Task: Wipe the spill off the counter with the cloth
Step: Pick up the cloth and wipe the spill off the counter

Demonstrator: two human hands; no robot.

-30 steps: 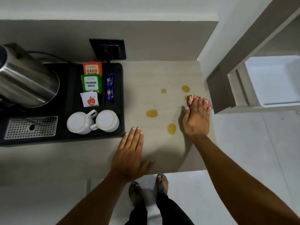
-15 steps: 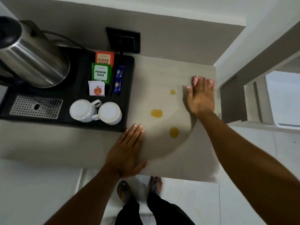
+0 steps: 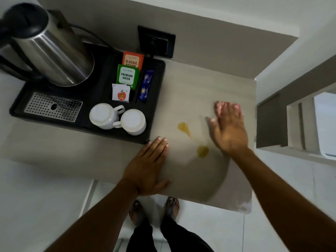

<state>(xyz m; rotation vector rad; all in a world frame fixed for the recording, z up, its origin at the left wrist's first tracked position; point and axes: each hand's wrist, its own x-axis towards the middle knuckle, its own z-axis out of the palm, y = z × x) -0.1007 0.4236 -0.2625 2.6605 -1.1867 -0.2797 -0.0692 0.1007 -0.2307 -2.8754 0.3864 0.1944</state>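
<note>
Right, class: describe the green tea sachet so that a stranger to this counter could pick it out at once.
Start at the black tray holding the steel kettle. Beyond its two white cups stand packets; the green tea sachet is the only green one, printed PREMIUM GREEN, between an orange packet and a white packet.

Head-worn camera looks steeply down, close over the counter (image 3: 209,84).

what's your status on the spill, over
Right hand flat on cloth, left hand flat on counter. Two yellow spots unwiped. Black tray close beside them.
</note>
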